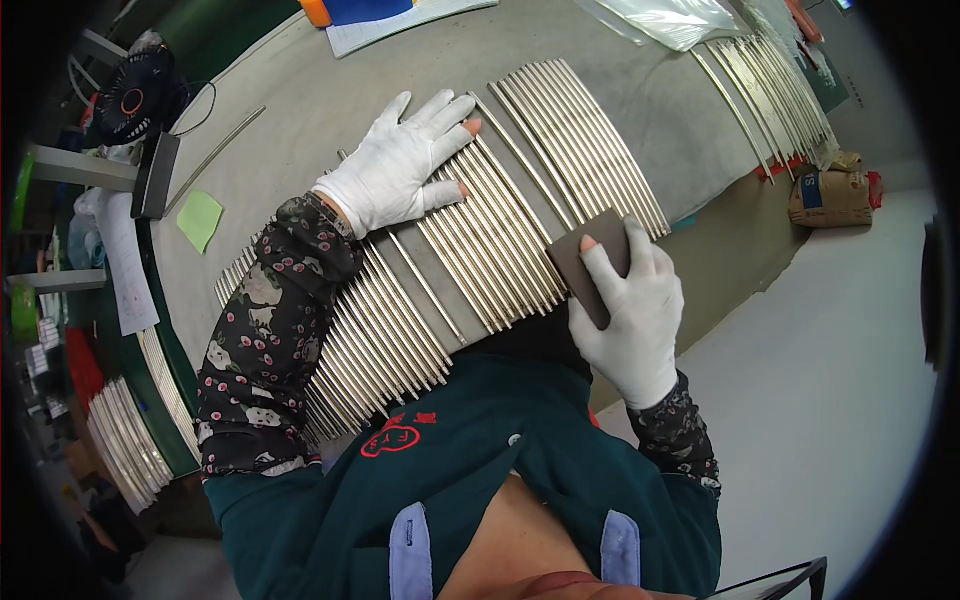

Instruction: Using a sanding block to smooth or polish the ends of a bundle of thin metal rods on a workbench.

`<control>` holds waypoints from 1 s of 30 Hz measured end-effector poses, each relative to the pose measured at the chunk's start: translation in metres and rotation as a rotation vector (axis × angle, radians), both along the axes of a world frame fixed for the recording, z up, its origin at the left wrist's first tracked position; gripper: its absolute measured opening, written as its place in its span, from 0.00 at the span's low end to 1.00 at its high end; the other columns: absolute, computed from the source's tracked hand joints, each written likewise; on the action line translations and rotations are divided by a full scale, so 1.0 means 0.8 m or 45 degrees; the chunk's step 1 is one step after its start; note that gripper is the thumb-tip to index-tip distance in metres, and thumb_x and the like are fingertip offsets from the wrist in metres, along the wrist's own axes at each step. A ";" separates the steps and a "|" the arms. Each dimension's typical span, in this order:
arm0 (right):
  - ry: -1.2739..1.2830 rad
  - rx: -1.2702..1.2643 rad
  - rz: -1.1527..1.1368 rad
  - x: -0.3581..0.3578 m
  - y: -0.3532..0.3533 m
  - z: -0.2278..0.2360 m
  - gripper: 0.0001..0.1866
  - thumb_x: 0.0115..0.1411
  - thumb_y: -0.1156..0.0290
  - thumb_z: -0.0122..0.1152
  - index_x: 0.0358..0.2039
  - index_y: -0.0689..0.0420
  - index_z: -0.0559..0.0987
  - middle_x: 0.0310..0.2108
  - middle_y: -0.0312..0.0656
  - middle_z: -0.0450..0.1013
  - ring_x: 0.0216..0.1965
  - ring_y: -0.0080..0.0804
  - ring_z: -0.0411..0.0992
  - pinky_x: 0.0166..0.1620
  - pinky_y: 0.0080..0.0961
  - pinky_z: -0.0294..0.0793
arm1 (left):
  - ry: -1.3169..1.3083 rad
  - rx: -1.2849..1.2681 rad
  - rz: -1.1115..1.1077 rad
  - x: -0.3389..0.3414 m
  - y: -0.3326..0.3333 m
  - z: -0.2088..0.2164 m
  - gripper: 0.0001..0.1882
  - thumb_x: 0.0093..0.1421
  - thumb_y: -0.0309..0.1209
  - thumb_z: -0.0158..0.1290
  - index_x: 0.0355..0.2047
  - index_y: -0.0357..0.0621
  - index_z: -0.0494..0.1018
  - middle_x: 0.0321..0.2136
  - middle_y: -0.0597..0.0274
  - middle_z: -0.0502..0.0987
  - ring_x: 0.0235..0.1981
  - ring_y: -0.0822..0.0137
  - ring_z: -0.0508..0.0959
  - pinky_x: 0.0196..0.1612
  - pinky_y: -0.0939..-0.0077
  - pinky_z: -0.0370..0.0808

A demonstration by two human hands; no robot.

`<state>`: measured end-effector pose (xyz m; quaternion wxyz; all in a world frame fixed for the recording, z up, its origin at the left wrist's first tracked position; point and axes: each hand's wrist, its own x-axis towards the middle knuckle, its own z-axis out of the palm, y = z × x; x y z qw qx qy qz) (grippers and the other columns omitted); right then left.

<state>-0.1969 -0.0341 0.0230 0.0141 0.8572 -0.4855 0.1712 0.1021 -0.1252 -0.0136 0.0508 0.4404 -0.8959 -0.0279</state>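
Slim silvery metal rods lie side by side in rows across the grey table. My left hand, in a white glove, rests flat with fingers spread on the upper part of the middle group of rods. Gripped in my gloved right hand is a flat grey-brown sanding sponge. It touches the near ends of the rods, between the middle group and the right group. Another group of rods runs beneath my left forearm, which partly hides it. Some glove fingertips are cut away, showing bare skin.
More rods lie at the far right, beside clear plastic bags. At the left are a black fan, a green paper note and a single rod. A brown sack stands beyond the table's right edge.
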 end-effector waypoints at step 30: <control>-0.073 0.063 -0.036 -0.023 0.022 0.003 0.33 0.38 0.70 0.69 0.50 0.48 0.76 0.57 0.58 0.62 0.49 0.51 0.67 0.48 0.42 0.70 | -0.038 -0.062 -0.001 -0.015 -0.012 -0.004 0.41 0.64 0.62 0.36 0.67 0.47 0.53 0.68 0.48 0.51 0.69 0.47 0.52 0.68 0.46 0.47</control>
